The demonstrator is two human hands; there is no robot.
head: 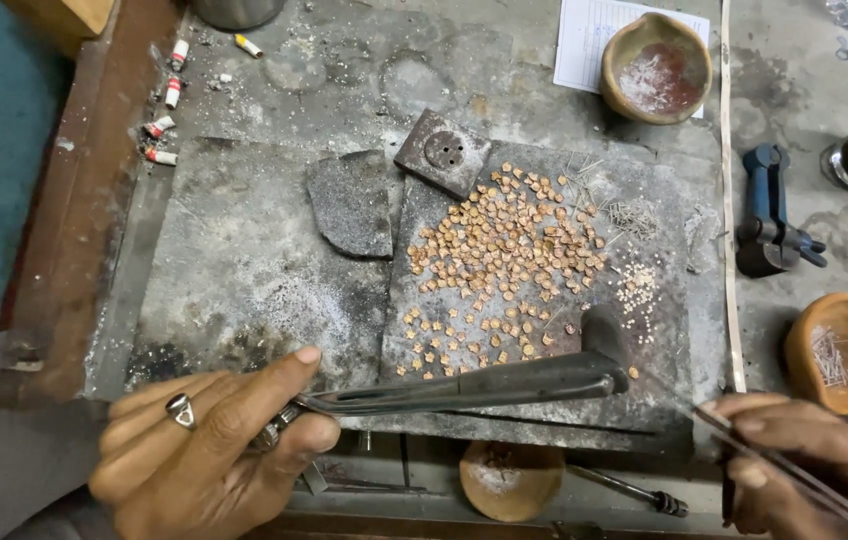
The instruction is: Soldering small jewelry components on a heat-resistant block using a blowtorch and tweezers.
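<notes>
On the bench before me lies a large grey, soot-stained work slab point(244, 260), and beside it a darker charred soldering board point(664, 400) carrying a spread of small copper-coloured flower-shaped pieces point(509, 245), with a cluster of tiny pale beads point(636, 285) and fine wire pins point(632, 218) at its far right. A square dark metal die block point(442, 152) rests at the board's top edge. Three brown clay bowls stand about: one at the top point(656, 68), one at the right point(844, 355) holding pins, one near the front edge point(511, 480). A blue hand vice point(769, 215) lies well to the right.

I note the left hand point(209, 450), ring on one finger, closed around the handle of a long dark curved metal blowpipe point(474, 385); thumb laid along the top, wrist low, the nozzle pointing right and ending just over the lowest pieces. The right hand point(804, 470) is pinched shut on thin steel tweezers point(784, 470), their tips reaching toward the board's lower right corner.

In my judgement, sound work here calls for a steady nozzle, kept close to one piece only, with the tweezer tips approaching lightly so neighbouring pieces are not scattered.
</notes>
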